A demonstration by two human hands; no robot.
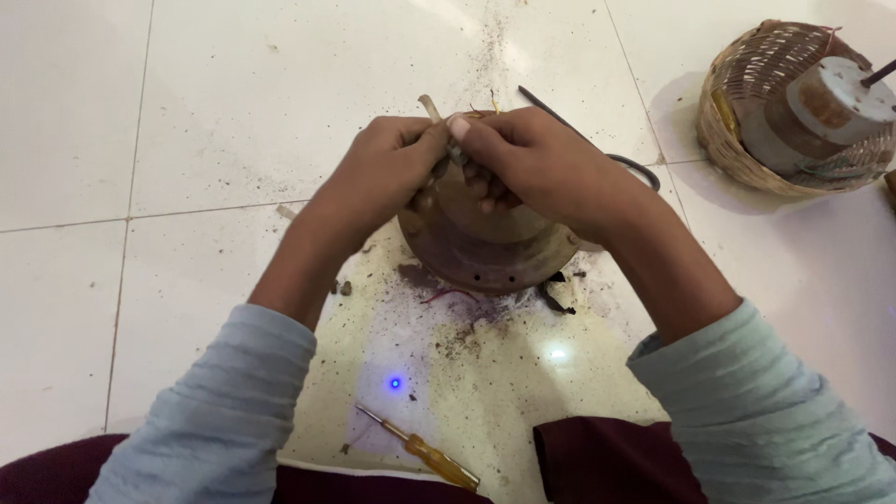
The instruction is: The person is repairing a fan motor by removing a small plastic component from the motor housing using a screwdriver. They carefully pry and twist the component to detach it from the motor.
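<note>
A round, rust-brown metal motor housing [485,247] sits on the glossy white tiled floor [215,121] at the centre of the view. Its surface is dull and corroded, with a flat flange and small holes along the 6 o'clock edge. Dark grit and debris [467,327] lie scattered on the tiles at 6 o'clock of the housing, along with a thin red wire strand [446,295].

Both hands rest on top of the housing, at its 12 o'clock side. The left hand [383,168] is closed, fingers curled around a pale sleeved wire end [431,108] that projects upward between the hands. The right hand [527,159] is closed in a pinch, thumb meeting the left hand's fingers at that same wire. The two hands touch each other.

A black cable [579,131] runs from behind the right hand toward 2 o'clock. A screwdriver [425,451] with a translucent orange handle and a slim metal shaft lies on the floor at 6 o'clock, well apart from the hands.

At 2 o'clock, a woven wicker basket [737,140] holds a cylindrical grey metal motor part [821,107] with a dark shaft.
</note>
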